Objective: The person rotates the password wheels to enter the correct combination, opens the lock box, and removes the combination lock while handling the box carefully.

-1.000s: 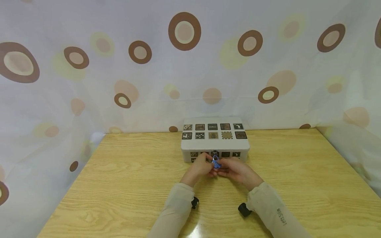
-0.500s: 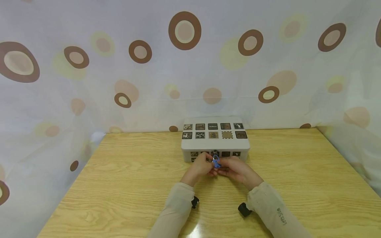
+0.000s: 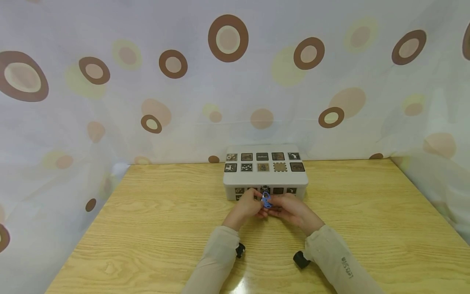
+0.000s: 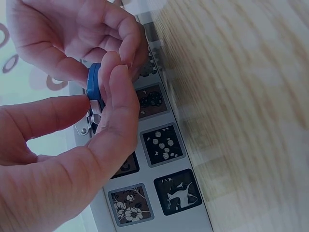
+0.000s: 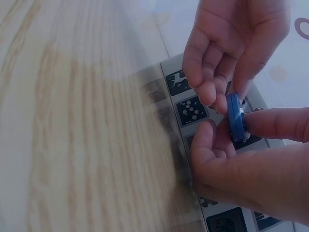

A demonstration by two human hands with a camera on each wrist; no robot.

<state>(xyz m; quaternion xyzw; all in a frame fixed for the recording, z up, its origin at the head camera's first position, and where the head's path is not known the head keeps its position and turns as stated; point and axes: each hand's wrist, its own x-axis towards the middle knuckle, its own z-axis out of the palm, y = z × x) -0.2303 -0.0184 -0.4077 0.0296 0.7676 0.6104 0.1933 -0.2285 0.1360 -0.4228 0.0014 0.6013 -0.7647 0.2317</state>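
Note:
A small blue padlock (image 3: pixel 267 201) with a looped shackle is held between both hands, at the front of a white box (image 3: pixel 266 178). My left hand (image 3: pixel 247 205) pinches it from the left; in the left wrist view the thumb and fingers (image 4: pixel 118 104) meet at the padlock's edge. From the right, my right hand (image 3: pixel 295 210) grips it, its thumb against the silver-coloured side of the padlock (image 5: pixel 235 118) in the right wrist view. Just above the shackle is the box's metal latch (image 3: pixel 265 188). Whether the shackle passes through the latch is hard to tell.
The box lid is down and bears rows of dark square pictures. It stands at the back of a wooden table (image 3: pixel 165 212), near a white curtain (image 3: pixel 191 102) with brown circles. Black wrist devices (image 3: pixel 302 259) hang under both sleeves.
Both hands keep nearly the same place and hold. The padlock's tilt shifts very slightly between the fingers, while the box stays still.

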